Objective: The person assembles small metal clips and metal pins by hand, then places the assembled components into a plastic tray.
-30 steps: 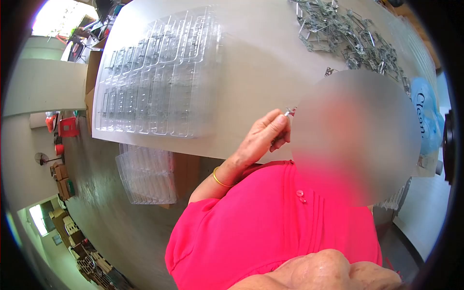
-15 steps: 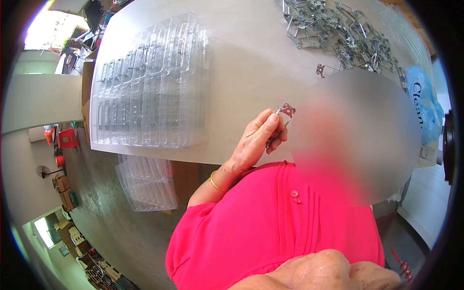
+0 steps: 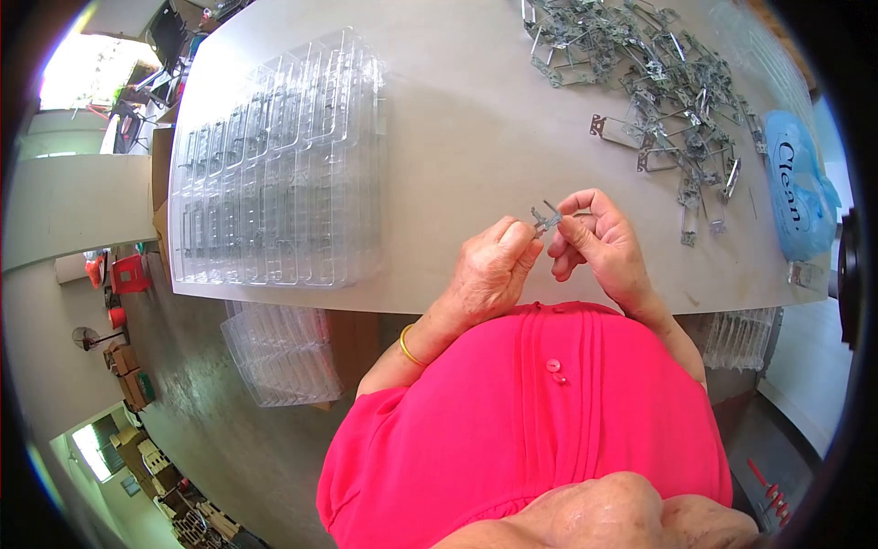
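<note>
My left hand (image 3: 494,267) is closed, with thumb and forefinger pinching a small metal bracket (image 3: 543,221) above the table's near edge. The bracket is silver-grey, with a flat plate and a thin wire part sticking up. My right hand (image 3: 599,245) meets it from the other side, thumb and forefinger closed on its right end, the other fingers curled. Part of the bracket is hidden by my fingers. Beyond my right hand lies a tangled heap of similar metal brackets (image 3: 672,78). One loose bracket (image 3: 617,133) with a dark, reddish plate lies at the heap's near left.
A stack of clear plastic trays (image 3: 274,174) holding metal parts stands on the left of the white table (image 3: 448,137). A blue plastic bag (image 3: 794,188) marked "Clean" lies at the right edge. More clear trays (image 3: 279,352) sit below the table's near edge.
The bracket in my left hand has turned, its dark plate now out of sight. My right hand shows beside it; a blurred patch covered that area before. The view has shifted slightly.
</note>
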Action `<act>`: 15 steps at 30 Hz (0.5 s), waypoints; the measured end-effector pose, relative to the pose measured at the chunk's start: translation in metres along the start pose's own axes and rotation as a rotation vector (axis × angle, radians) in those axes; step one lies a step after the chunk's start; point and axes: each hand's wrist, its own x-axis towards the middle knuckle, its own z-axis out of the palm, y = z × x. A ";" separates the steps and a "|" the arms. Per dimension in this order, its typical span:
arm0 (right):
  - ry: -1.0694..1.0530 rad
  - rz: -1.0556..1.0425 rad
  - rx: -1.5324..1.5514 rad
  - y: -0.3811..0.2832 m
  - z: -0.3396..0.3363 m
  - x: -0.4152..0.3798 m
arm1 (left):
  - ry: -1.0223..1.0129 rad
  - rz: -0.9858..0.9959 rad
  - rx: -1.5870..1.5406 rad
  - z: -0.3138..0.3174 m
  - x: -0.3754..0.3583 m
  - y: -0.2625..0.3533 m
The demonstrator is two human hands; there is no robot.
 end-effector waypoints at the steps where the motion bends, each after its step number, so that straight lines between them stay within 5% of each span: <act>1: 0.001 0.000 0.001 -0.003 -0.001 -0.001 | -0.013 -0.015 -0.035 0.000 -0.001 0.000; 12: -0.296 0.267 0.025 -0.011 -0.028 0.007 | -0.184 -0.122 -0.155 -0.007 -0.001 0.010; 15: -0.263 0.090 -0.148 -0.001 -0.035 0.017 | -0.246 -0.130 -0.077 -0.007 -0.001 0.009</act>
